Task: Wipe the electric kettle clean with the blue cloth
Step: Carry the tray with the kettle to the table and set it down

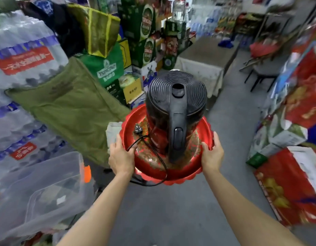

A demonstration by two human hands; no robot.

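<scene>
A black electric kettle with a ribbed lid stands upright on a round red tray, its handle toward me. Its black cord and plug lie on the tray and hang over the near rim. My left hand grips the tray's left rim and also pinches a pale folded cloth against it. My right hand grips the right rim. The tray is carried in the air above the floor. A blue cloth lies on the far table.
A cloth-covered table stands ahead with a chair to its right. Shrink-wrapped water bottle packs, a green sack and beer cartons line the left. Red gift boxes line the right. A clear plastic bin sits lower left.
</scene>
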